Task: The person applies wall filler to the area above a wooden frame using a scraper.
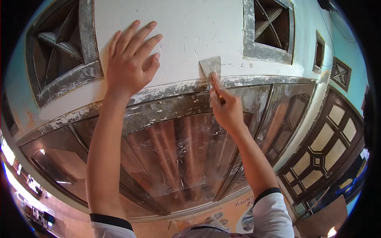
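Head view: scraper blade (212, 66) juts above the clasping right fingers (216, 82).

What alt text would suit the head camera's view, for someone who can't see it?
A bare right hand holds a scraper, blade up, at a scuffed white wall, with the left hand spread against that wall. Below run a paint-flecked ledge and brown-framed panes; dark-framed vents sit upper left and upper right, a paneled door far right.

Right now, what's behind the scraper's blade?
Scratched white wall shows around the blade; the patch directly behind it is covered, so I can't see its condition.
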The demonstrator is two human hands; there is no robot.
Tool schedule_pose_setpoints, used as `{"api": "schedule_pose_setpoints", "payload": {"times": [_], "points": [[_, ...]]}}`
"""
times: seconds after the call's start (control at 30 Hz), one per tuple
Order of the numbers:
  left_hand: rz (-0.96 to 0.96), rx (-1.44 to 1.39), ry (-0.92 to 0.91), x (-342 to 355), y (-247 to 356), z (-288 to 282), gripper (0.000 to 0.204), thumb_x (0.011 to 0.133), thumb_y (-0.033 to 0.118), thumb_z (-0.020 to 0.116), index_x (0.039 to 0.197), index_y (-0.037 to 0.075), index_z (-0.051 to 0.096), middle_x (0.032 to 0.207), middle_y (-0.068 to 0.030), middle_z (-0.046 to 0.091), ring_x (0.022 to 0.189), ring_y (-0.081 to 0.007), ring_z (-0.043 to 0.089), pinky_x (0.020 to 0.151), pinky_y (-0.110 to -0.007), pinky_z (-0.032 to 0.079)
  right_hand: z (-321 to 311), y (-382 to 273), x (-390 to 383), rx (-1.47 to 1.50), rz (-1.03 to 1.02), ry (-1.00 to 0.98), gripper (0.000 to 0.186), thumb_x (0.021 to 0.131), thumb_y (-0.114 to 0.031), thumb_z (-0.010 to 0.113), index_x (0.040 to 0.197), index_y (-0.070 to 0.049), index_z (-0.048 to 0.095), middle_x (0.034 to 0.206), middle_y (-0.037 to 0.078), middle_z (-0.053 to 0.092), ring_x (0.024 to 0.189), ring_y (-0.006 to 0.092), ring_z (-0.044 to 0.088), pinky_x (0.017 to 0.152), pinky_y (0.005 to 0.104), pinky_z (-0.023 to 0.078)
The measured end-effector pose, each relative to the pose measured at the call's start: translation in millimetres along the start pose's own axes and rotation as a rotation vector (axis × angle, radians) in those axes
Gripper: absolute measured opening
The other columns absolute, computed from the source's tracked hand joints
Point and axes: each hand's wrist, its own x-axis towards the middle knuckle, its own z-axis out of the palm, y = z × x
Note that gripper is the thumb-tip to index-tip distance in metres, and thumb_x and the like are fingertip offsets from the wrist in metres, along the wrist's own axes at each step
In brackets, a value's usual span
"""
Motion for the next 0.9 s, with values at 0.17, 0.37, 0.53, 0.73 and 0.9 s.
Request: {"api": "schedule_pose_setpoints", "payload": {"times": [0.17,0.37,0.53,0.73,0.9], "points": [[0.009,-0.025,0.019,5,1,1,0.032,0.087,0.026,0.066,0.118,0.023,0.072,0.143,0.006,0.059,0.14,-0.0214,0.046,0.117,-0.048,0.032,-8,-11,-9,0.061,0.003,-0.004,0.041,0.094,-0.02,0.064,0.135,-0.023,0.065,0.066,0.013,0.065,0.054,0.0306,0.061,0.058,0.0392,0.05],[0.016,-0.015,0.02,2,-2,0,0.03,0.088,0.025,0.065,0.118,0.023,0.072,0.142,0.0059,0.06,0.139,-0.022,0.048,0.117,-0.047,0.032,-2,-23,16,-0.051,0.019,-0.023,0.038,0.094,-0.021,0.064,0.132,-0.022,0.068,0.066,0.011,0.066,0.058,0.0319,0.065,0.057,0.0401,0.05],[0.02,-0.016,-0.007,2,2,-5,0.028,0.097,0.016,0.055,0.12,0.017,0.071,0.143,0.0017,0.061,0.139,-0.0259,0.049,0.116,-0.047,0.032,5,-11,-24,-0.142,-0.11,0.04,0.043,0.094,-0.016,0.065,0.137,-0.02,0.065,0.07,0.014,0.066,0.052,0.0263,0.061,0.053,0.0348,0.048],[0.002,-0.017,-0.023,1,0,-5,0.028,0.097,0.016,0.054,0.12,0.018,0.071,0.143,0.0019,0.061,0.139,-0.026,0.049,0.116,-0.047,0.033,5,-28,24,-0.18,-0.109,0.06,0.028,0.094,-0.018,0.065,0.12,-0.012,0.074,0.067,0.014,0.064,0.054,0.0296,0.061,0.056,0.0369,0.048],[0.007,-0.016,0.022,0,-6,-2,0.029,0.092,0.017,0.058,0.118,0.021,0.071,0.142,0.0062,0.06,0.139,-0.0217,0.047,0.117,-0.047,0.033,27,-11,-14,-0.14,-0.159,0.086,0.047,0.095,-0.018,0.065,0.141,-0.021,0.06,0.07,0.013,0.065,0.052,0.0278,0.06,0.053,0.0364,0.046]]}}
